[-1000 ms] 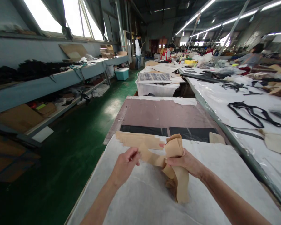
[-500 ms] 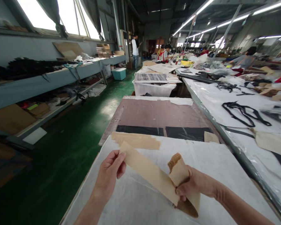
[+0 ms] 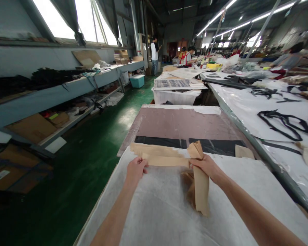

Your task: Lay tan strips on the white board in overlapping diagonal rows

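A tan strip (image 3: 166, 161), of fabric or thin leather by its look, stretches level between my two hands. My left hand (image 3: 136, 169) pinches its left end. My right hand (image 3: 206, 166) is closed on the other part, from which a folded bundle (image 3: 195, 149) sticks up and a long tail (image 3: 201, 191) hangs down with a brown underside. Just behind the held strip, similar tan strips (image 3: 154, 149) lie along the far edge of the white-covered table (image 3: 154, 208), partly overlapped by it.
Beyond the white cover is a brownish board (image 3: 169, 121) with black strips (image 3: 215, 146) and a small beige piece (image 3: 244, 152). A white bin (image 3: 174, 97) stands farther off. To the right runs a long table (image 3: 242, 107) with black straps (image 3: 279, 124). Green floor (image 3: 92, 153) lies left.
Both hands have moved the strip away from me, up beside the laid strips. It has turned from slanting to level, and its tail now hangs lower. The view has shifted slightly left.
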Motion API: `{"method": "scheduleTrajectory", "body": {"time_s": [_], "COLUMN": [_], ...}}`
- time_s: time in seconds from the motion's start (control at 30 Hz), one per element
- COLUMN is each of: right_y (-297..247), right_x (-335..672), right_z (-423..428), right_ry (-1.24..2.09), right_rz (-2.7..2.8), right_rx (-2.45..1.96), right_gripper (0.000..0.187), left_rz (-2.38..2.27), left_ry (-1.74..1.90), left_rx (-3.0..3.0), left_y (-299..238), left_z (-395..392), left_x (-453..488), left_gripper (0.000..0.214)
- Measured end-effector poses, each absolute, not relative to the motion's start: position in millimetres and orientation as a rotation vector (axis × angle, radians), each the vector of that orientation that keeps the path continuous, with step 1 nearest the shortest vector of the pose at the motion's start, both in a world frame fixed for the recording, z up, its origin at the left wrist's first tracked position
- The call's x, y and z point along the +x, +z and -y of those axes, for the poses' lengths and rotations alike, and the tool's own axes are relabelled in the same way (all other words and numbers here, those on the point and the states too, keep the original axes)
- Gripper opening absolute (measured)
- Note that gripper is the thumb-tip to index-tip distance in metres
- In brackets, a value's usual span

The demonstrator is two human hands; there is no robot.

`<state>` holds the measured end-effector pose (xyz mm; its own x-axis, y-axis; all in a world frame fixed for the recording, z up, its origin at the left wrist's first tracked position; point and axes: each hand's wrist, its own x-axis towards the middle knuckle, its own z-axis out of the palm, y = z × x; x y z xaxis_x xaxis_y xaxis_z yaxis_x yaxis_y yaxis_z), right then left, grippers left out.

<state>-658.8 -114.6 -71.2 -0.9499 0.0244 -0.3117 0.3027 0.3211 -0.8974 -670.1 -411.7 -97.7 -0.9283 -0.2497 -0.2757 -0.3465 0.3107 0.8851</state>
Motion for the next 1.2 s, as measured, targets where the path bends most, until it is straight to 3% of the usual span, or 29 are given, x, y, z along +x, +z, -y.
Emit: {"method": "scheduleTrajectory", "body": {"time_s": [0.47,0.87,1.2], "right_y": [-101,-98,-94], "right_x": [-680,-683,-688], "right_z": [120,124,134], "right_ry": [-1.066,-0.878,-0.671], "right_rz": [-2.808,-2.843,-2.837], "right_rx": [0.492,0.509,0.536], "right_gripper": [0.033,0.034,0.03], "left_rz": [-2.601,-2.569,-2.648], "left_ry": [1.409,1.363,1.081], "left_rx": [-0.667,-0.686,-0.574], "left_y": [-105,-105,-100], "left_z": [413,415,417], "left_x": [-689,-695,-704], "left_gripper": [0.022,0.02,0.03]}}
